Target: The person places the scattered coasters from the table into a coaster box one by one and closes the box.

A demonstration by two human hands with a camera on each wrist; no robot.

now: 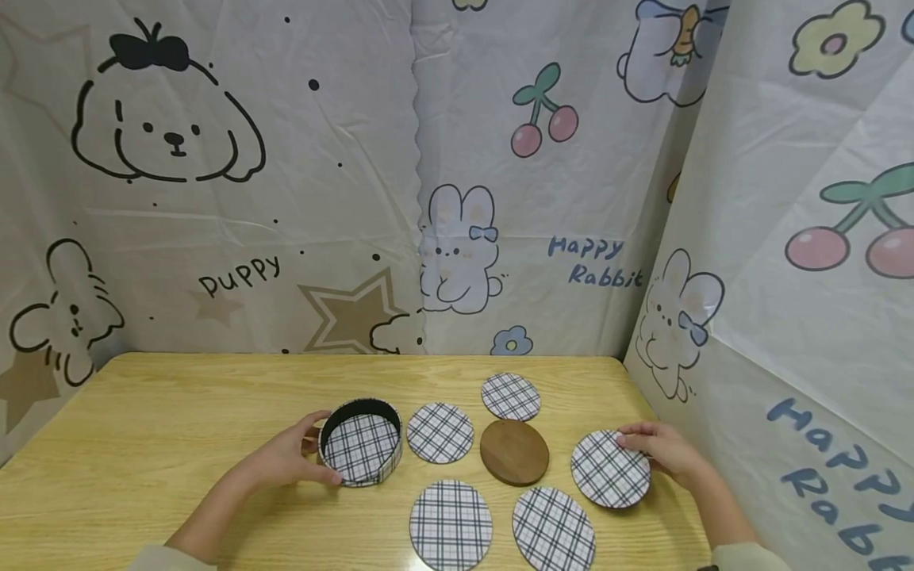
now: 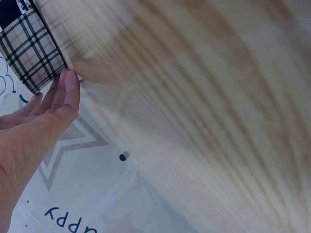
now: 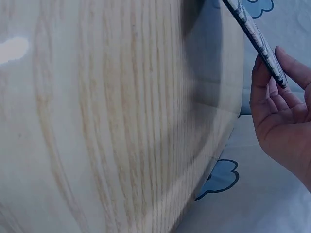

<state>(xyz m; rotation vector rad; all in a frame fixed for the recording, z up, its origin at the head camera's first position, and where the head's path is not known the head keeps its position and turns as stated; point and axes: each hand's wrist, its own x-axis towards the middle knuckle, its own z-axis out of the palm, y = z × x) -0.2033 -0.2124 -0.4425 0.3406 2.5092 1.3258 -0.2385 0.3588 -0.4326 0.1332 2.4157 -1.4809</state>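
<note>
My left hand [image 1: 303,454] holds the left side of a round, open-topped plaid coaster holder [image 1: 389,468], thumb at the front and fingers behind. Black lining shows inside the holder, with a plaid disc lying at its bottom. In the left wrist view, the fingertips [image 2: 72,80] meet the holder's plaid wall [image 2: 35,51]. Over at the right, my right hand [image 1: 667,454] pinches a round plaid coaster [image 1: 610,469] by its right edge. The right wrist view shows this coaster [image 3: 257,41] edge-on, raised off the table between thumb and fingers.
Between the hands, more plaid coasters lie flat: one [image 1: 440,433] beside the holder, one [image 1: 510,396] at the back, two [image 1: 451,525] nearer the front. A brown coaster [image 1: 514,452] lies among them. Printed cloth [image 1: 343,198] hangs behind the wooden table [image 1: 214,404] and along its right side.
</note>
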